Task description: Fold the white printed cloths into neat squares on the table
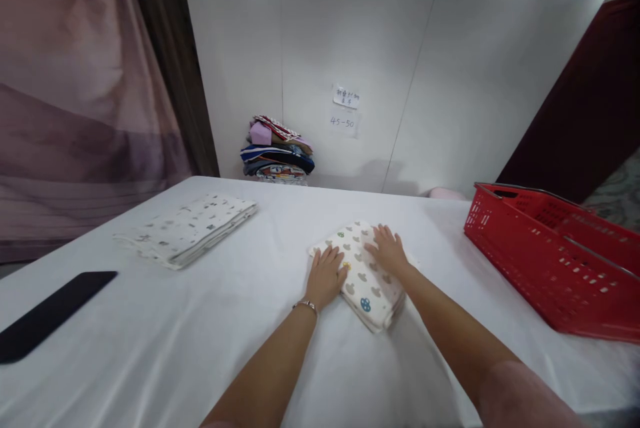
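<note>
Both my hands lie flat on the folded patterned cloth (361, 271), which sits on the white desk (150, 348) a little right of centre, in front of me. My left hand (326, 276) presses the near-left edge of the fold, and my right hand (389, 249) rests on its far side, toward the wall. The fingers (381, 236) of both hands are spread and open, palms down, gripping nothing; they only bear down on the fabric. I judge that the fold is already made and I am at the smoothing stage, flattening the layers so the bundle keeps its shape.

A second folded cloth (187, 228) with small prints lies well apart to my left, and a red basket (550, 261) stands near my right, at the desk's edge. A dark flat object (50, 315) lies at the near left. Against the wall beyond the desk there is a pile of coloured fabrics (277, 148).

The next move, as I judge it, calls for sliding the fingers under the bundle's edges and lifting it level, so the layers do not slip apart
</note>
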Motion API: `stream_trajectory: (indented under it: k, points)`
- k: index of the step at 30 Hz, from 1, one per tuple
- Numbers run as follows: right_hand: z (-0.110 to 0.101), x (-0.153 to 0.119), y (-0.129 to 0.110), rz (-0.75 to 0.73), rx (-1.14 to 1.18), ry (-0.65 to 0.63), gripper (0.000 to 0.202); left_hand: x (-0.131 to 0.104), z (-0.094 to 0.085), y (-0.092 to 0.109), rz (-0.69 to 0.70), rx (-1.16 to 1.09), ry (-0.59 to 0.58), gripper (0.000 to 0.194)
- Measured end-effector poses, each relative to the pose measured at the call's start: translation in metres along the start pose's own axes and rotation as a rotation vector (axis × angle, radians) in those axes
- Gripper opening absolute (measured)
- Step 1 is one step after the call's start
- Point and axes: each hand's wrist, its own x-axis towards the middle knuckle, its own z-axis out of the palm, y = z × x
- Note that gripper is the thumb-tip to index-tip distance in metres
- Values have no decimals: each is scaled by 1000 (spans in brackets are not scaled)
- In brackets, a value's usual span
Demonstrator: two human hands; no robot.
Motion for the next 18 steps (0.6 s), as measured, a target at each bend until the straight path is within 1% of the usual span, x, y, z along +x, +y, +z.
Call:
stream_trajectory:
  k: [2, 4, 6, 8, 11, 13, 16, 18]
  points:
    - [12, 7, 18, 72, -54, -46, 61, 0, 1, 0, -2, -4, 5, 38]
    - [23, 9, 31, 93, -81, -79, 61, -1, 1, 0, -7, -4, 14, 38]
    - [31, 9, 38, 91, -100, -78, 60, -1, 0, 1, -14, -6, 16, 37]
    - [32, 8, 39, 99, -108, -84, 60, -1, -1, 2, -18, -14, 11, 37]
    - [27, 12, 35, 120, -96, -127, 62, 0, -1, 2, -25, -35, -1, 37]
    - [21, 19, 27, 113, -83, -125, 64, 1, -1, 2, -29, -43, -9, 37]
    - [13, 38, 8, 40, -51, -79, 67, 1, -2, 2, -32, -49, -17, 38]
    - [11, 53, -6, -13, -18, -76, 66, 1, -2, 2, -32, -53, -19, 37]
